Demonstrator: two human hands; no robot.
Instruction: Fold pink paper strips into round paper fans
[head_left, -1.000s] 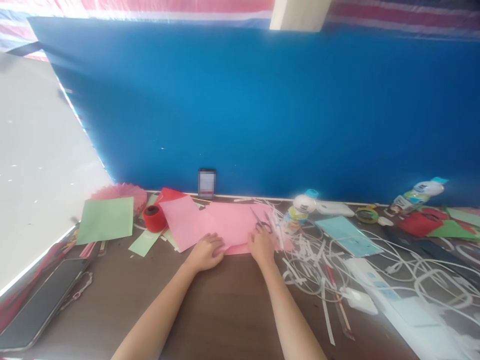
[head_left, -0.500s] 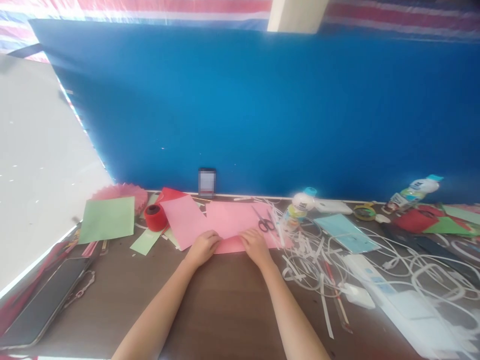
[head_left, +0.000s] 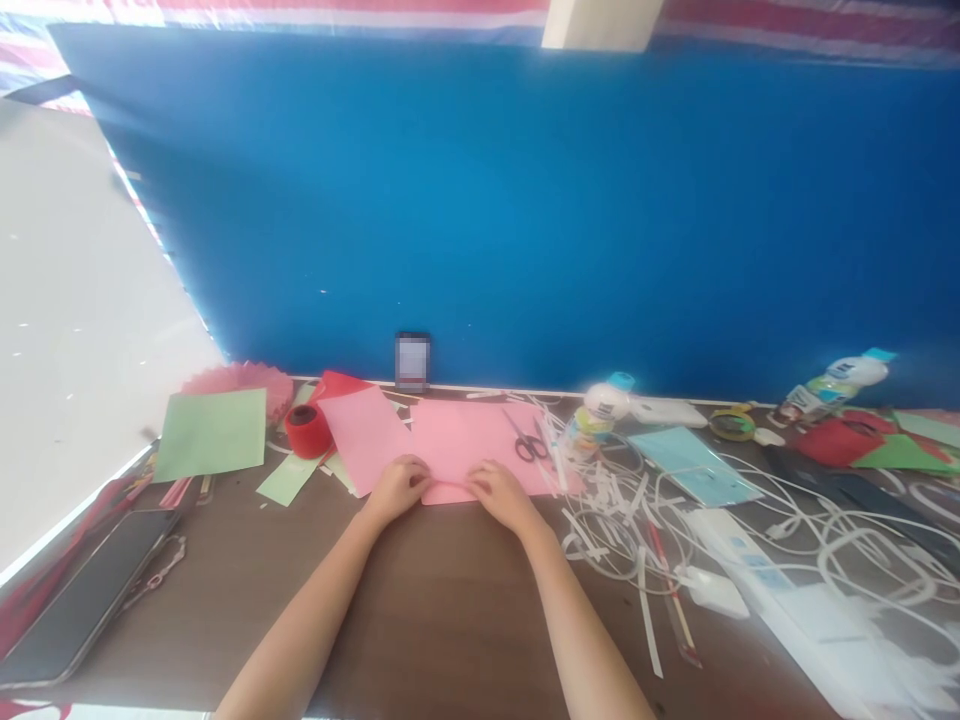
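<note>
A pink paper sheet (head_left: 469, 440) lies flat on the brown table (head_left: 442, 610) in front of me. My left hand (head_left: 397, 485) pinches its near edge on the left, fingers curled. My right hand (head_left: 499, 492) grips the same near edge a little to the right, fingers bent onto the paper. A second pink sheet (head_left: 364, 435) lies angled just left of it. Black scissors (head_left: 529, 442) rest on the pink sheet beyond my right hand, untouched.
A red tape roll (head_left: 307, 430), green sheets (head_left: 214, 432) and a pink paper fan (head_left: 240, 380) lie at the left. A phone (head_left: 82, 600) sits near the left edge. White paper strips (head_left: 615, 510), glue bottles (head_left: 600, 415), cables and a blue sheet (head_left: 690, 465) crowd the right. A blue board (head_left: 525, 220) stands behind.
My right hand left the scissors lying on the pink sheet and came back to the sheet's near edge. Both hands drew closer together along that edge.
</note>
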